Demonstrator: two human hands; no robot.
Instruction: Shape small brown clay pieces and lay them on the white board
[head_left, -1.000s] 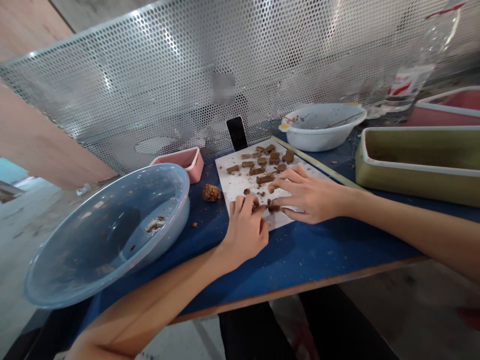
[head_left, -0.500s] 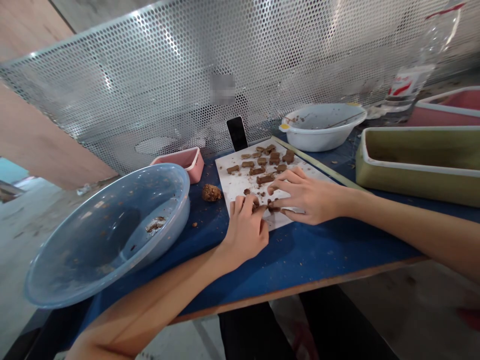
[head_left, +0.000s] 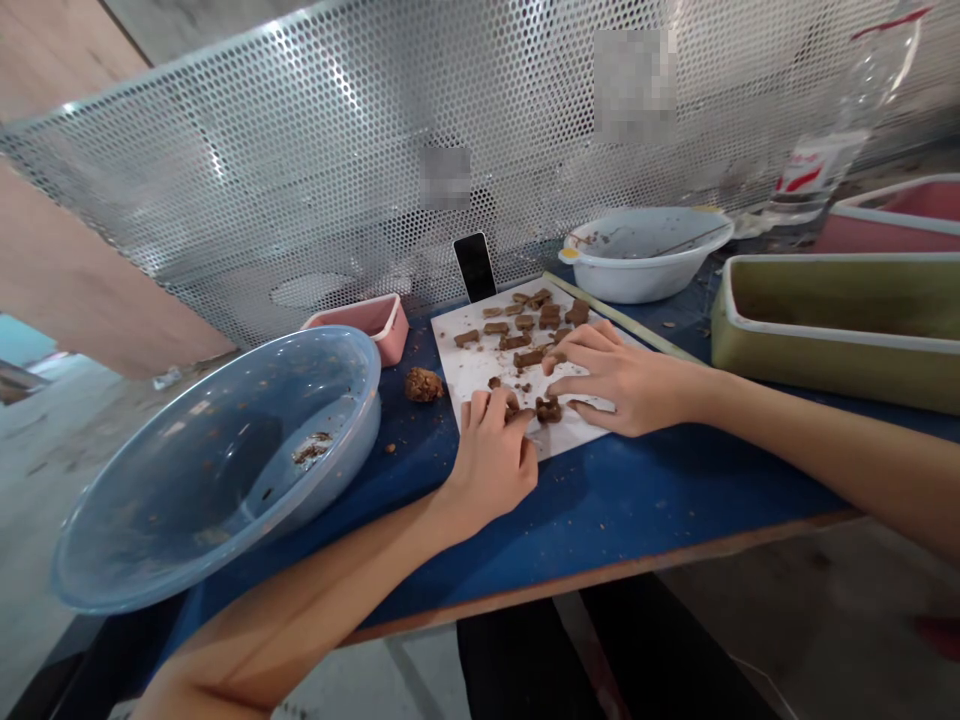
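A white sheet lies on the blue table with several small brown dough pieces spread over it. My left hand rests at the sheet's near edge, fingers curled and pinching a brown piece. My right hand lies over the sheet's right side, fingers spread and slightly bent, fingertips among the pieces. One brown piece sits just in front of the right thumb. A round brown lump sits on the table left of the sheet.
A big blue bowl overhangs the table's left edge, with a pink tub behind it. A phone leans on the perforated metal screen. A white basin, a green tray and a plastic bottle stand at the right.
My right hand has shifted slightly back and to the right, uncovering a brown piece near its thumb. The left hand has stayed put.
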